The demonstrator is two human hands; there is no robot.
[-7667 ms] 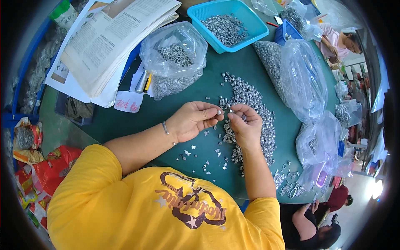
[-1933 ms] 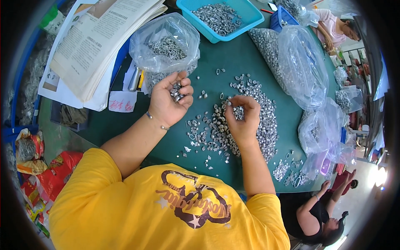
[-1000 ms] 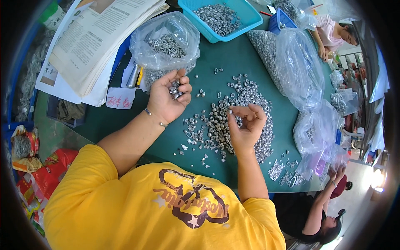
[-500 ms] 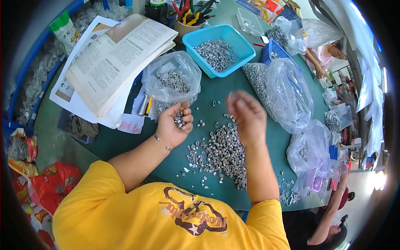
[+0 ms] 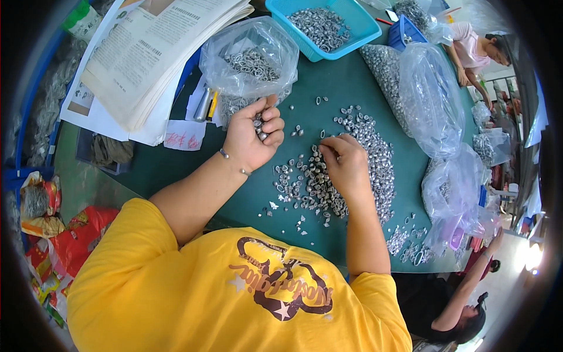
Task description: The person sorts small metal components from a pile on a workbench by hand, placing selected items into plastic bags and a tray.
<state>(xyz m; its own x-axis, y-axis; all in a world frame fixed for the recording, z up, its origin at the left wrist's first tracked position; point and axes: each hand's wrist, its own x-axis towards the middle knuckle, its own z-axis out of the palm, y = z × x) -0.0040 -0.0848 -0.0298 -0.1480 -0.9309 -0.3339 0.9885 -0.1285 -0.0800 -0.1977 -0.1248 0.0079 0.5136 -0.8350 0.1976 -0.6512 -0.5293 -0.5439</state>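
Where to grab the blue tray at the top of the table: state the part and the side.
Take the blue tray by its near rim, at the corner toward the right hand, coming from above and the person's side. The rim is raised and bare there; the metal pieces lie in the middle, and the clear bag crowds its left side, so that side looks less free.

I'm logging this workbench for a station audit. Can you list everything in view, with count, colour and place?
Small metal parts: one loose heap, silver, table centre.
Table: one, dark green.
Clear bag of parts: one, by the left hand.
Basket: one, blue, parts inside, far edge.
Clear bags: several, right side.
Open booklet: one, white, far left.
Paper slip: one, white with red writing.
Co-workers: two, right edge.
Left hand: cupped around some parts.
Right hand: fingers on the heap.
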